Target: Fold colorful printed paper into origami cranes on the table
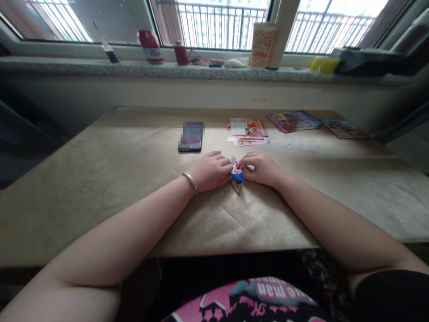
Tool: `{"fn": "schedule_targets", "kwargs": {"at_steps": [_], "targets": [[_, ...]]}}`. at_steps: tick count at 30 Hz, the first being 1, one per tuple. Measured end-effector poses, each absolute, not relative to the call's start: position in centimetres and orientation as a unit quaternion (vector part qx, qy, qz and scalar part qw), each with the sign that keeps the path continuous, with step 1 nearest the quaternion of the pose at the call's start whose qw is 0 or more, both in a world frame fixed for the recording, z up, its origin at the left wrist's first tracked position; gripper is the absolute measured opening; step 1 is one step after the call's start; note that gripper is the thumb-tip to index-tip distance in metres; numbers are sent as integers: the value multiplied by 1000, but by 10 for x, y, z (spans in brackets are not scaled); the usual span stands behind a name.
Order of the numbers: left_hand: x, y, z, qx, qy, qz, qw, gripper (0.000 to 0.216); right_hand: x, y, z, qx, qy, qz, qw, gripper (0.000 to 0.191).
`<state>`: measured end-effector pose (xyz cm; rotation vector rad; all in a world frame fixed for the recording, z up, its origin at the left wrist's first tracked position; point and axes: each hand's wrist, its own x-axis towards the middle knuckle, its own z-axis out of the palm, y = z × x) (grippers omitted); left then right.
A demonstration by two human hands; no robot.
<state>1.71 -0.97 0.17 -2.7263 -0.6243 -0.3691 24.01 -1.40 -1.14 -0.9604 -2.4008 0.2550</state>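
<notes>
A small folded piece of printed paper (237, 174), blue, white and reddish with pointed ends, lies on the table between my two hands. From the left, my left hand (212, 171) rests on the tabletop, its curled fingertips holding the paper's left edge; a silver bangle circles that wrist. My right hand (263, 168) pinches the paper's right side between thumb and fingers. Parts of the paper under the fingertips are hidden.
Beyond my hands lie a dark phone (192, 136), a stack of red-and-white printed cards (248, 129) and colourful printed sheets (295, 121) with more sheets (345, 129) alongside. A can (150, 47), a red bottle (181, 53) and a patterned cup (263, 44) stand on the windowsill (201, 74).
</notes>
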Motion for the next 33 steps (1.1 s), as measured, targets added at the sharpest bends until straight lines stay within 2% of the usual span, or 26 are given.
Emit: {"fn": "schedule_targets", "kwargs": {"at_steps": [5, 17, 29, 33], "targets": [[22, -12, 1, -946, -191, -140, 222, 21, 238, -17, -8, -343, -909, 49, 234, 10], [19, -10, -4, -941, -214, -160, 207, 21, 232, -28, 4, -335, -925, -81, 163, 13], [22, -15, -1, -941, -232, -150, 196, 22, 227, -29, 3, -385, -910, -45, 148, 12], [23, -16, -1, -939, -257, -162, 164, 23, 226, -27, 1, -379, -912, -41, 150, 13]]}}
